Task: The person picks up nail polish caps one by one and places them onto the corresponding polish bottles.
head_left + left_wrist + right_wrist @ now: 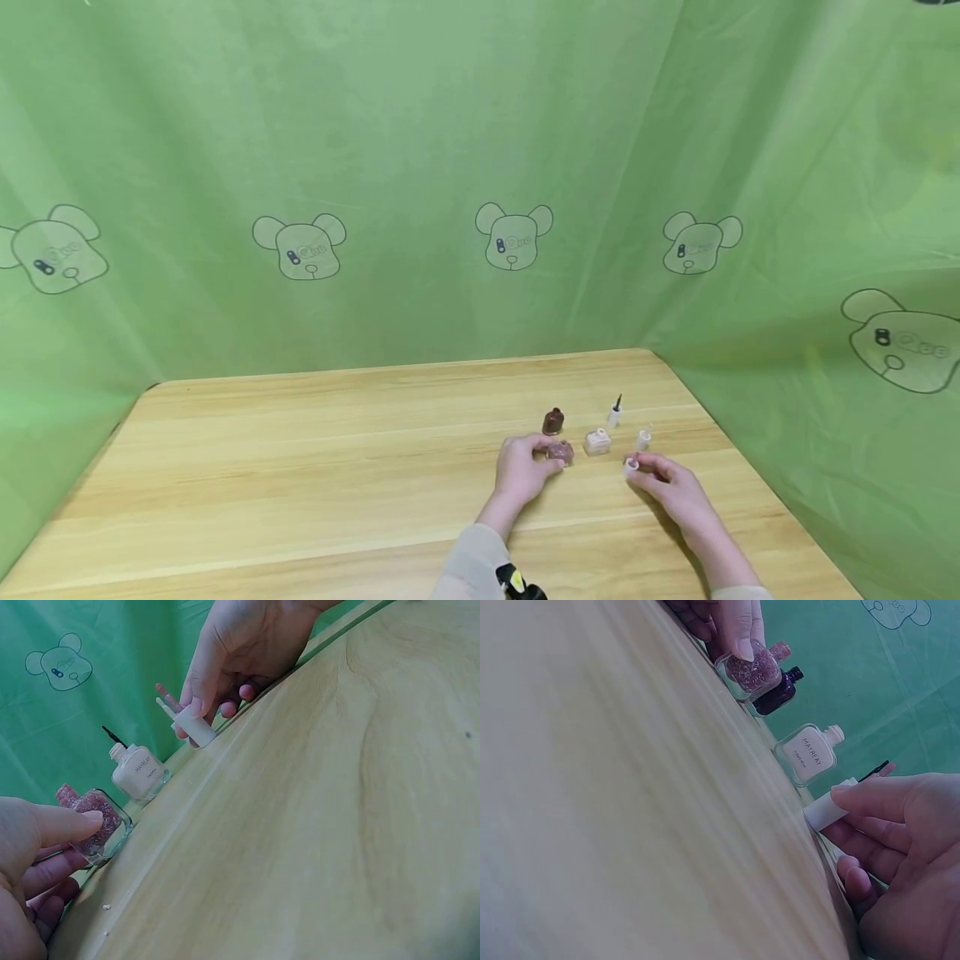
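My left hand (519, 468) grips an uncapped bottle of pink glitter nail polish (103, 823) between thumb and fingers, low at the tabletop. Off to the right, my right hand (681, 493) pinches a white brush cap (826, 813). The cap stands brush-up at the wood, its pink-coated brush (168, 697) pointing upward. Between the hands is an open bottle of white nail polish (808, 754), lettering on its front. A dark nail polish bottle (553, 422), also without a cap, sits just behind the glitter one.
Two more white caps stand brush-up behind my right hand: one with a dark brush (615, 414), one with a pale brush (643, 439). The wooden table (300, 467) ends at green curtains (420, 167) at the back and sides. Small crumbs (106, 907) lie near my left hand.
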`<move>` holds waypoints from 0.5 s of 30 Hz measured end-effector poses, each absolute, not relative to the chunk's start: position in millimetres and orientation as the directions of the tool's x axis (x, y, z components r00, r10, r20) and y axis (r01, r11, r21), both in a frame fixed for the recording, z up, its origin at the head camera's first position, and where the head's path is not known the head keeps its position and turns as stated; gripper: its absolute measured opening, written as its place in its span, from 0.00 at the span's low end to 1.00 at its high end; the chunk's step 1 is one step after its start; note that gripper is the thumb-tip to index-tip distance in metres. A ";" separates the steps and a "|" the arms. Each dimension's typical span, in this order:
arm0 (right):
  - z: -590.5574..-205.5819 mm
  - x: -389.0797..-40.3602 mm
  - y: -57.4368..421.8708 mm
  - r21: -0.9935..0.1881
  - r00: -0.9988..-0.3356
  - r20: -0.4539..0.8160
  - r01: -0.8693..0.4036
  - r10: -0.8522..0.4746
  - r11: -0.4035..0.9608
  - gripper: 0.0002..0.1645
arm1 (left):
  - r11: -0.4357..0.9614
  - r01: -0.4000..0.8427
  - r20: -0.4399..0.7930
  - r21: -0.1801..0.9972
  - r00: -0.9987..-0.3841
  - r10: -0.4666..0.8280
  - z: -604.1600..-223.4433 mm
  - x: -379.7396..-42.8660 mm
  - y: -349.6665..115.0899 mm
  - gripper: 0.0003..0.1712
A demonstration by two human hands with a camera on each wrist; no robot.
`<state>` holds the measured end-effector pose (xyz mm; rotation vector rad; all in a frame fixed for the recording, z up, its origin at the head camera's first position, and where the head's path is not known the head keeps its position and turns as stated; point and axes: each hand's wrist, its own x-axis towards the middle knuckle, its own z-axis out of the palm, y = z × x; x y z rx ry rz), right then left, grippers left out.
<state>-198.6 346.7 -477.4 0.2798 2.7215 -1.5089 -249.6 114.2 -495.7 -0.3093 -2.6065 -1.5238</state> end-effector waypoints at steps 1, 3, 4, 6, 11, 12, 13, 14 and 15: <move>-477.4 -198.8 346.8 -0.840 -0.984 -0.098 0.163 0.151 0.517 0.32 | 0.474 0.227 0.193 0.851 -0.974 0.121 -495.6 -249.7 114.3 0.15; -477.7 -199.4 347.1 -0.844 -0.984 -0.092 0.160 0.156 0.513 0.32 | 0.466 0.226 0.191 0.855 -0.974 0.122 -495.5 -249.8 114.2 0.15; -477.9 -199.7 347.1 -0.847 -0.982 -0.093 0.164 0.163 0.506 0.31 | 0.462 0.224 0.188 0.858 -0.974 0.122 -495.4 -249.9 114.1 0.15; -478.1 -200.0 347.4 -0.854 -0.981 -0.096 0.169 0.171 0.491 0.32 | 0.451 0.221 0.184 0.865 -0.975 0.124 -495.1 -249.9 113.7 0.15; -477.8 -199.0 347.1 -0.878 -0.977 -0.113 0.183 0.179 0.442 0.32 | 0.412 0.226 0.183 0.883 -0.973 0.143 -494.3 -249.1 111.4 0.15; -477.5 -198.9 347.0 -0.881 -0.977 -0.116 0.184 0.179 0.436 0.33 | 0.395 0.222 0.177 0.892 -0.973 0.147 -494.4 -249.0 110.7 0.15; -477.2 -198.8 346.7 -0.884 -0.977 -0.117 0.184 0.178 0.429 0.33 | 0.376 0.218 0.172 0.901 -0.973 0.151 -494.2 -248.8 109.7 0.15; -476.8 -198.9 346.5 -0.886 -0.977 -0.117 0.184 0.178 0.425 0.32 | 0.354 0.205 0.159 0.913 -0.975 0.155 -493.7 -248.5 108.6 0.15; -476.3 -199.0 346.3 -0.889 -0.977 -0.116 0.181 0.177 0.421 0.32 | 0.333 0.204 0.158 0.920 -0.974 0.161 -493.6 -248.2 107.5 0.15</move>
